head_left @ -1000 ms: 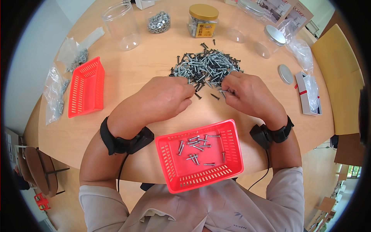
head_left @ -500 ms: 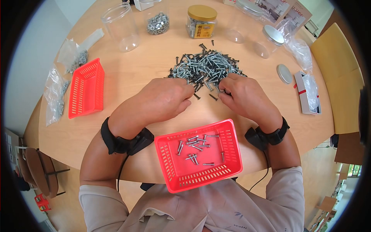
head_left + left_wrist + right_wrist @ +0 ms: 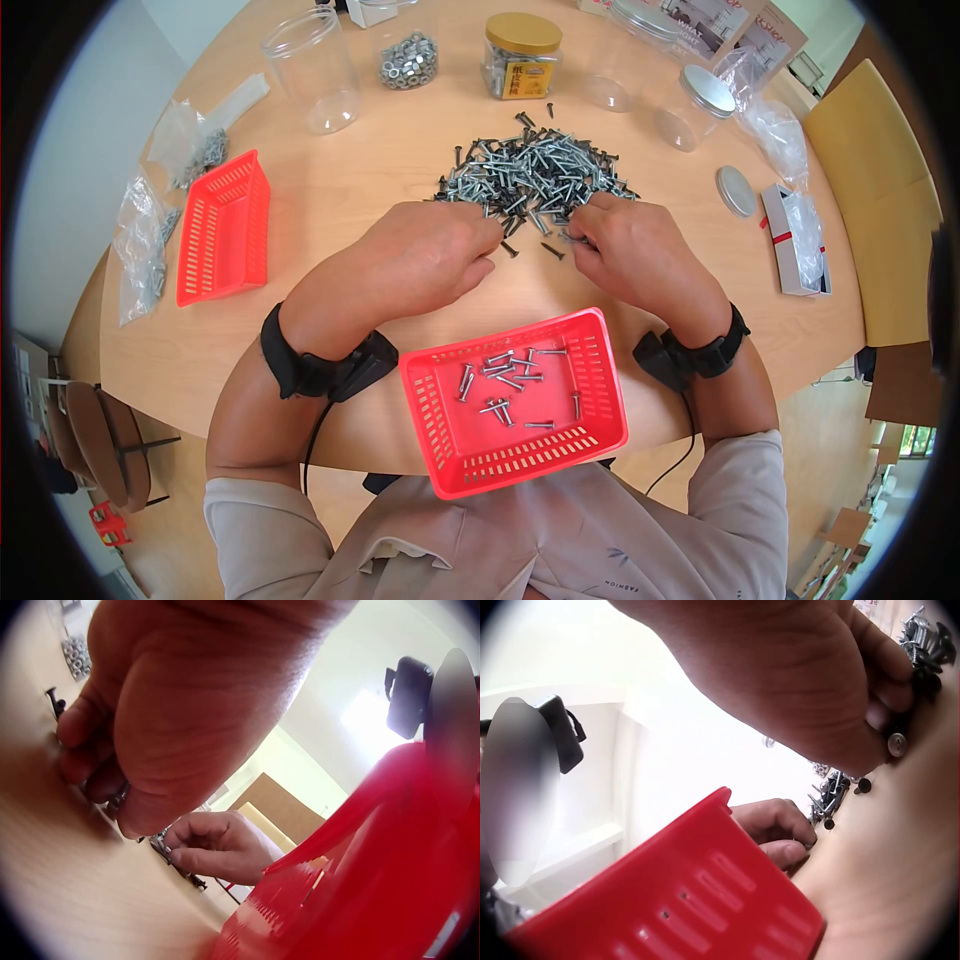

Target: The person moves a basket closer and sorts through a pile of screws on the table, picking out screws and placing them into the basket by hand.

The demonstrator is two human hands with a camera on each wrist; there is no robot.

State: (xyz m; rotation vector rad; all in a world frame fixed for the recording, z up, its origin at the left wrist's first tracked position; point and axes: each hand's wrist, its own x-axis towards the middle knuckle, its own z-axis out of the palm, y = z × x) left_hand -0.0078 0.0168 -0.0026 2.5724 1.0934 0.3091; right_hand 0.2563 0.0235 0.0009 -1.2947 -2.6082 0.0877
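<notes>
Under the right hand [image 3: 832, 682], only the wrist view shows curled fingers pinching a screw [image 3: 895, 744]; left hand [image 3: 425, 255] likewise curled, contents unclear.

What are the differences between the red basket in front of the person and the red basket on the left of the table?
The near red basket holds some loose screws; the far red basket shows nothing inside. The near red basket sits at the table edge between the two wrists; the far red basket lies well away from both hands, beside plastic bags. Both are red, rectangular and slotted.
</notes>
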